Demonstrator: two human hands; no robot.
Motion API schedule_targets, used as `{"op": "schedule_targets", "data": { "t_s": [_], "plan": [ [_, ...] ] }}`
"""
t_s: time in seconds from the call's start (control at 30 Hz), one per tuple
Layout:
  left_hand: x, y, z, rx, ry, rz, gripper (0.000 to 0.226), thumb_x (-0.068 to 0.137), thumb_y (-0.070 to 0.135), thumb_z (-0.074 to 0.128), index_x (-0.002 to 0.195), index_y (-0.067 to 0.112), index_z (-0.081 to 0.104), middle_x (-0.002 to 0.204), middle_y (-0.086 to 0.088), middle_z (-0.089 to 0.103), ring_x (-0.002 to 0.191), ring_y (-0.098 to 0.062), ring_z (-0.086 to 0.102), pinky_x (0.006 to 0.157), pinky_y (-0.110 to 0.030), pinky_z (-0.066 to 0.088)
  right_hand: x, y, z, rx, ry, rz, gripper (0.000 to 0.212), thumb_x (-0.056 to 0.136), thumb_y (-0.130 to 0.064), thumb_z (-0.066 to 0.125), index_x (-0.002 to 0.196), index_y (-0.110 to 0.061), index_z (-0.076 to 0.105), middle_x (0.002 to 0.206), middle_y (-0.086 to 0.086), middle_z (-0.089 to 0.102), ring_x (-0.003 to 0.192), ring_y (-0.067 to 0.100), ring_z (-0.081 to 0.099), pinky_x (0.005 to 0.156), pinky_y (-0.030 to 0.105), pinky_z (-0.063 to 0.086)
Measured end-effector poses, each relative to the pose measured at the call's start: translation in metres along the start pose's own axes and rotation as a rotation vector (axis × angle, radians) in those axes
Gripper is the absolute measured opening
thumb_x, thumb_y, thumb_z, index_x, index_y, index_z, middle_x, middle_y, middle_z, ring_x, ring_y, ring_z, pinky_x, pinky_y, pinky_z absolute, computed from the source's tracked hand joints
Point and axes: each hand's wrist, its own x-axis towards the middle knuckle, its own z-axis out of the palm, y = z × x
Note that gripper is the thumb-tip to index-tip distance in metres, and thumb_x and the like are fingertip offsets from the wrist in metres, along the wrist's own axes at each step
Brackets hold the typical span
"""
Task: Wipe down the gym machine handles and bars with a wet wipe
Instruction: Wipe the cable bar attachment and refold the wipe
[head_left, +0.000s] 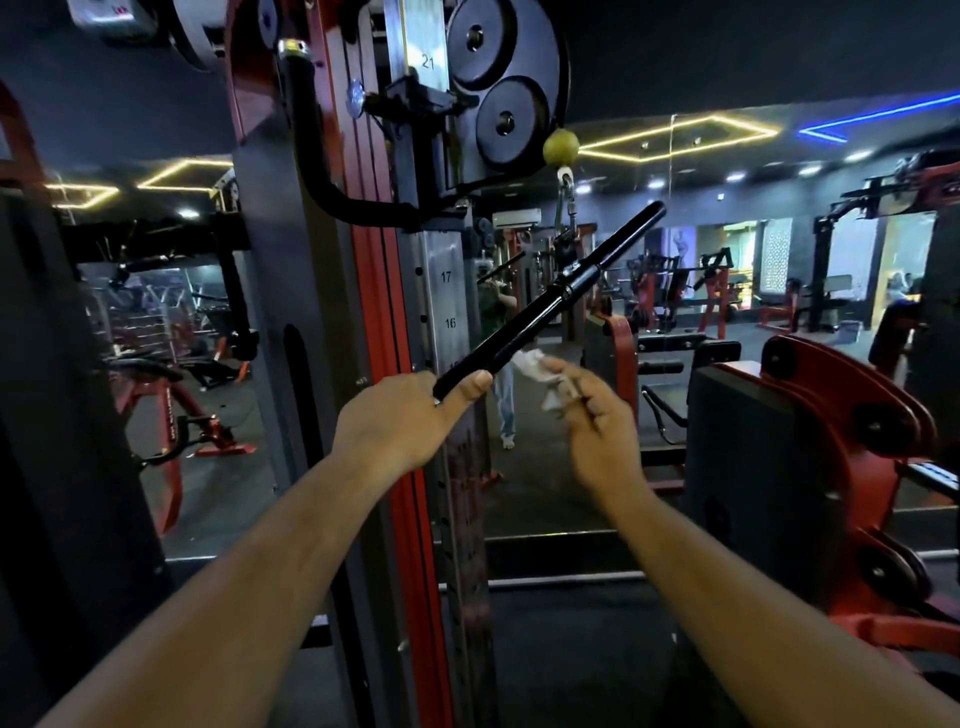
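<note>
A: The bar (550, 296) hangs tilted from its clip; left hand (400, 415) grips the low end, right hand (597, 421) pinches the wipe (545, 379) just beside it.

B: I'd wrap the wipe round and slide upward. Open air right; the post (441, 291) crowds the left.

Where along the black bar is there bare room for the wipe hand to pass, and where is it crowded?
Free: the lower half of the black bar, between the left hand gripping its near end and the middle collar, and the far half beyond. The right hand holds the wet wipe beside it. Crowded: the middle, where the cable clip attaches.
</note>
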Motion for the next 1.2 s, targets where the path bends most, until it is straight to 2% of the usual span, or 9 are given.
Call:
{"op": "schedule_targets", "data": {
  "t_s": [0.13,0.2,0.27,0.37,0.5,0.77,0.97,1.1,1.2],
  "plan": [
    [0.023,0.019,-0.021,0.49,-0.073,-0.046,0.084,0.085,0.09,0.012,0.079,0.022,0.062,0.075,0.003,0.065,0.071,-0.018,0.061,0.093,-0.045,0.041,0.044,0.022,-0.037,-0.112,0.125,0.001,0.034,0.105,-0.009,0.048,0.132,-0.023,0.065,0.092,-0.015,0.065,0.07,0.004,0.052,0.058,0.014,0.041],
    [0.041,0.03,-0.028,0.635,-0.111,-0.051,0.087,0.084,0.092,0.022,0.104,0.02,0.065,0.098,0.0,0.069,0.09,-0.021,0.063,0.101,-0.05,0.037,0.062,0.03,-0.052,-0.126,0.151,0.025,0.036,0.105,-0.007,0.048,0.132,-0.024,0.065,0.084,-0.011,0.065,0.061,0.006,0.048,0.052,0.017,0.038],
    [0.061,0.039,-0.026,0.687,-0.123,0.024,0.097,0.083,0.09,0.037,0.15,0.019,0.04,0.14,-0.006,0.056,0.122,-0.028,0.057,0.108,-0.053,0.036,0.075,0.034,-0.063,-0.13,0.154,0.025,0.036,0.105,-0.008,0.049,0.133,-0.024,0.064,0.084,-0.01,0.065,0.057,0.002,0.047,0.05,0.015,0.037],
    [0.087,0.057,-0.018,0.616,-0.084,0.117,0.107,0.085,0.086,0.046,0.162,0.02,0.011,0.159,-0.009,0.037,0.134,-0.031,0.051,0.104,-0.05,0.044,0.088,0.034,-0.071,-0.171,0.121,-0.035,0.035,0.105,-0.013,0.05,0.135,-0.024,0.063,0.096,-0.014,0.065,0.063,-0.001,0.054,0.053,0.014,0.04],
    [0.12,0.079,-0.007,0.616,0.076,0.176,0.095,0.09,0.079,0.048,0.158,0.017,0.023,0.155,-0.01,0.041,0.135,-0.03,0.048,0.099,-0.048,0.048,0.1,0.037,-0.076,-0.154,0.107,-0.117,0.033,0.105,-0.015,0.052,0.134,-0.025,0.064,0.097,-0.027,0.065,0.075,0.019,0.06,0.059,0.032,0.05],
    [0.172,0.096,0.011,0.706,0.164,0.193,0.078,0.093,0.069,0.054,0.149,0.018,0.035,0.14,-0.007,0.048,0.127,-0.029,0.05,0.097,-0.046,0.047,0.163,0.073,-0.131,-0.168,0.315,-0.052,0.03,0.103,-0.011,0.053,0.127,-0.024,0.065,0.104,-0.013,0.066,0.076,-0.008,0.062,0.061,0.011,0.051],
    [0.179,0.092,0.018,0.605,0.206,0.244,0.028,0.098,0.045,0.057,0.112,0.023,0.047,0.094,0.004,0.054,0.083,-0.022,0.059,0.063,-0.036,0.046,0.217,0.105,-0.18,-0.18,0.518,0.052,0.031,0.103,-0.005,0.05,0.126,-0.017,0.066,0.104,-0.012,0.065,0.081,-0.015,0.059,0.072,0.01,0.051],
    [0.178,0.094,0.021,0.608,0.211,0.231,0.03,0.096,0.045,0.059,0.113,0.024,0.046,0.087,0.003,0.056,0.075,-0.021,0.055,0.06,-0.034,0.043,0.242,0.111,-0.191,-0.137,0.74,0.128,0.036,0.1,-0.001,0.048,0.126,-0.019,0.066,0.117,0.005,0.069,0.098,0.009,0.067,0.088,0.031,0.06],
    [0.175,0.096,0.024,0.592,0.213,0.227,0.031,0.097,0.045,0.058,0.115,0.023,0.046,0.083,0.004,0.049,0.073,-0.021,0.053,0.06,-0.036,0.048,0.241,0.111,-0.167,-0.224,0.686,0.099,0.033,0.102,-0.008,0.05,0.129,-0.023,0.062,0.115,0.0,0.066,0.095,0.013,0.066,0.083,0.034,0.061]
  ]
}}
